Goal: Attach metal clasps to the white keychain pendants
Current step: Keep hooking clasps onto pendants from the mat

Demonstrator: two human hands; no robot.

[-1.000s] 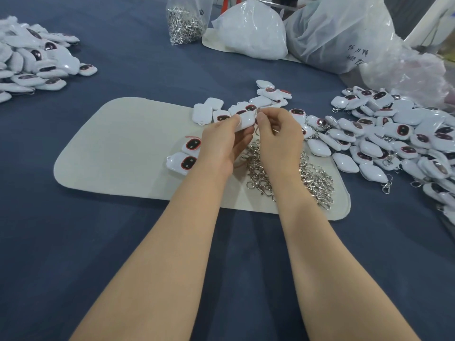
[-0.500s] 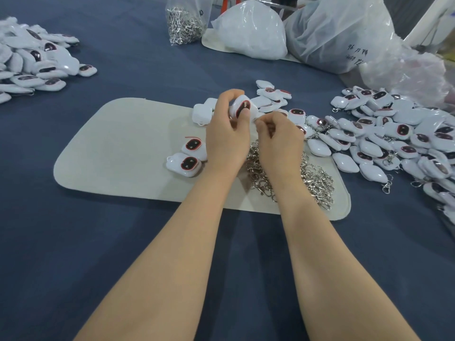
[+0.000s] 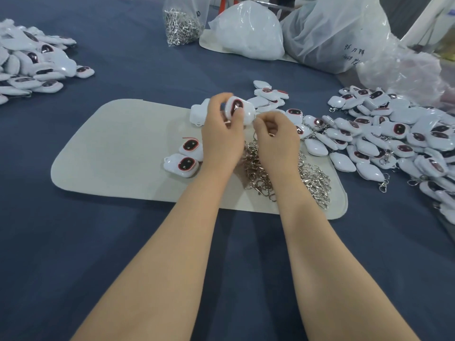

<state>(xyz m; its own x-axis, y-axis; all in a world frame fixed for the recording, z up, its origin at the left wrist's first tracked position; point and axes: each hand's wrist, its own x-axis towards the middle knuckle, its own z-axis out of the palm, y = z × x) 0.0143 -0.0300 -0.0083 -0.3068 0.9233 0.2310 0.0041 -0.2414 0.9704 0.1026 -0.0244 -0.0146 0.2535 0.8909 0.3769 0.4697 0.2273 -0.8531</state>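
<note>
My left hand (image 3: 221, 134) grips a white pendant (image 3: 242, 109) with a dark, red-rimmed face, raised above the beige mat (image 3: 118, 153). My right hand (image 3: 275, 139) is right beside it, fingers curled and pinching a small metal clasp at the pendant's edge; the clasp is mostly hidden by the fingers. A heap of loose metal clasps (image 3: 307, 178) lies on the mat under both hands. Two more pendants (image 3: 183, 164) sit on the mat to the left of my left wrist.
A big pile of pendants (image 3: 398, 136) with clasps spreads at the right, another pile (image 3: 32, 65) at the far left. At the back stand a clear bag of clasps (image 3: 181, 23) and white plastic bags (image 3: 248, 33). Blue cloth (image 3: 73, 254) covers the table.
My left hand lifted the pendant and turned its dark face up and toward me. My right hand stayed close, fingers working at the pendant's edge.
</note>
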